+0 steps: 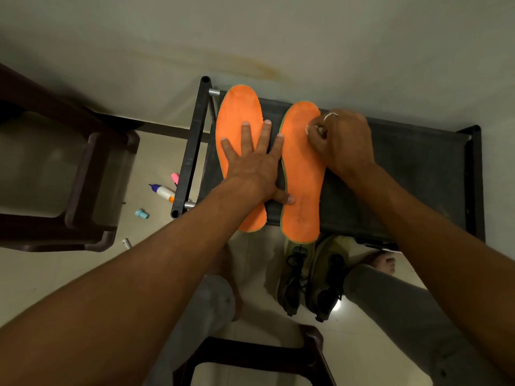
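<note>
Two orange insoles lie side by side on a black rack top [404, 168]. My left hand [256, 165] lies flat with fingers spread, pressing the left insole [239, 115]; its little-finger side and thumb reach the right insole [303, 176]. My right hand [342, 140] is curled over the upper part of the right insole, its fingertips pinching a small pale object [316, 130] against the insole. I cannot tell what the object is. A ring shows on one finger.
Olive shoes [309, 277] with black laces stand on the floor below the rack's near edge. A glue bottle [163, 192], a pink item [175, 178] and a teal cap [142, 213] lie on the floor at left. Dark plastic chairs [83, 176] stand left and near. A wall is behind.
</note>
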Demonstrator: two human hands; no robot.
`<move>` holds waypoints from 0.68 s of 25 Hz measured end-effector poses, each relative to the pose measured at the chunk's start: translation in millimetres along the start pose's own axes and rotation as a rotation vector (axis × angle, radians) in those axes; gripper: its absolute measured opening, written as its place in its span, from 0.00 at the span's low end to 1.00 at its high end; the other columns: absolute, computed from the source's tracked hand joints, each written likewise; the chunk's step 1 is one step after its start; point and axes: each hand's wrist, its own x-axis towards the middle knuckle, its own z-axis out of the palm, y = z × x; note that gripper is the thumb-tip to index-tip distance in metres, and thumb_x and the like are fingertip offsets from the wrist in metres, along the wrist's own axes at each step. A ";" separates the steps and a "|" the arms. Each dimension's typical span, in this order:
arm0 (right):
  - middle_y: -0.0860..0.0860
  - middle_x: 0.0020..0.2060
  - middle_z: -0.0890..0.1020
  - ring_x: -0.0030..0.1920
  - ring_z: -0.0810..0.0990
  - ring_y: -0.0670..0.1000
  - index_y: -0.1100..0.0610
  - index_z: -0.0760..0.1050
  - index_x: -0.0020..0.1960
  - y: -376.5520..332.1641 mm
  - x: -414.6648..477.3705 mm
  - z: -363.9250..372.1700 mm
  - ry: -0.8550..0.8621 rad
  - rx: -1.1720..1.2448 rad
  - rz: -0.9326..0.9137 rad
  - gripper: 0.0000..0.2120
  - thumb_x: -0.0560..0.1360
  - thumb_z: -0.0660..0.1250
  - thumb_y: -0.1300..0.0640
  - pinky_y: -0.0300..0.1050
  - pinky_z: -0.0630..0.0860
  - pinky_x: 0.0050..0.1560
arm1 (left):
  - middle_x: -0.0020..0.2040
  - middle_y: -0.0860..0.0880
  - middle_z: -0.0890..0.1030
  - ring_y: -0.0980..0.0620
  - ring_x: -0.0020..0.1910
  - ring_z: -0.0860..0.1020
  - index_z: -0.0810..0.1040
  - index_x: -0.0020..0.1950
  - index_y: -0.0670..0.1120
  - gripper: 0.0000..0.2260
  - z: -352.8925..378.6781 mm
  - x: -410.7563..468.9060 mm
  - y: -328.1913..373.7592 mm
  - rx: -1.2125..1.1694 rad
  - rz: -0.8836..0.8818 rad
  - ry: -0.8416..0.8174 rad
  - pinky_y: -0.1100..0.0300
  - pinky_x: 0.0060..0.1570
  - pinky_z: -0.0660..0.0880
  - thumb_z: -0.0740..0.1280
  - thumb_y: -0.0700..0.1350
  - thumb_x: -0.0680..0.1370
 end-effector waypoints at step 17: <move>0.47 0.44 0.84 0.44 0.82 0.48 0.53 0.84 0.49 1.2 -33.3 -17.9 -0.417 0.287 0.025 0.08 0.76 0.70 0.50 0.43 0.76 0.43 | 0.79 0.47 0.29 0.34 0.76 0.31 0.35 0.81 0.53 0.64 1.5 1.4 -1.6 0.014 -0.007 0.008 0.23 0.68 0.42 0.71 0.75 0.61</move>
